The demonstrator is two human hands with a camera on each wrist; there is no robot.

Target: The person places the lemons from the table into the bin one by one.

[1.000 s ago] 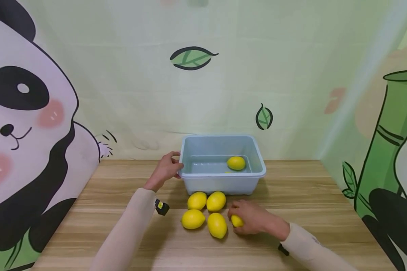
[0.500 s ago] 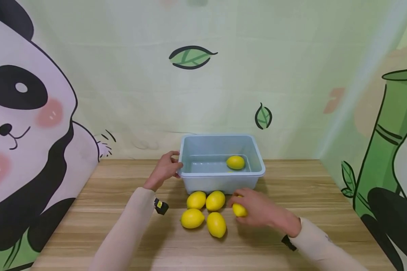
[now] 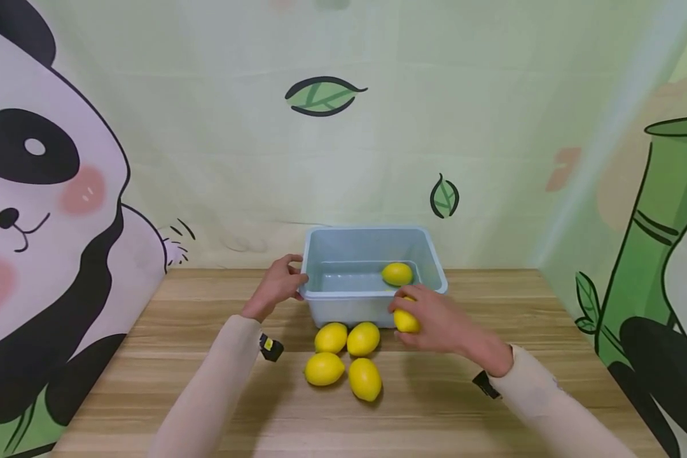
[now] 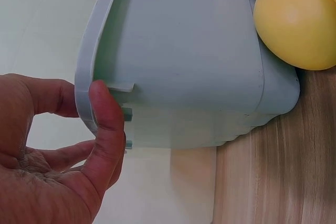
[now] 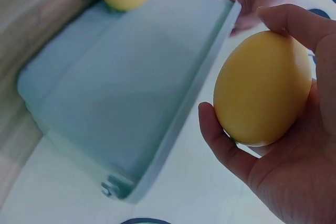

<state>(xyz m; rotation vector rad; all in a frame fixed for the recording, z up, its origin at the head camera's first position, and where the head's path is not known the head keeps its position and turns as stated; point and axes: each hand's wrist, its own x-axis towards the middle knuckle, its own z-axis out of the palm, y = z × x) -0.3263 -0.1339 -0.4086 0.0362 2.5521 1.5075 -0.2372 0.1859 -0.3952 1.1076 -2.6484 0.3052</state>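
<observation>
A light blue plastic basin (image 3: 372,312) stands at the back of the table. My left hand (image 3: 276,287) grips its left rim; in the left wrist view the fingers (image 4: 107,124) curl over the basin wall (image 4: 189,40). My right hand (image 3: 437,318) holds a lemon (image 3: 405,320) in front of the basin's right front rim. In the right wrist view thumb and fingers wrap that lemon (image 5: 262,88), beside the basin's rim (image 5: 181,106). Another lemon (image 3: 397,274) lies inside the basin, with a sliver of yellow beside it mostly hidden by the front wall.
Several lemons (image 3: 365,380) lie grouped on the wooden table (image 3: 298,420) just in front of the basin. Behind the table hangs a pale green backdrop (image 3: 229,159) printed with pandas, leaves and bamboo.
My right hand has lifted the lemon from the table's right side and carried it up and toward the basin's front rim. My left hand keeps its grip on the rim.
</observation>
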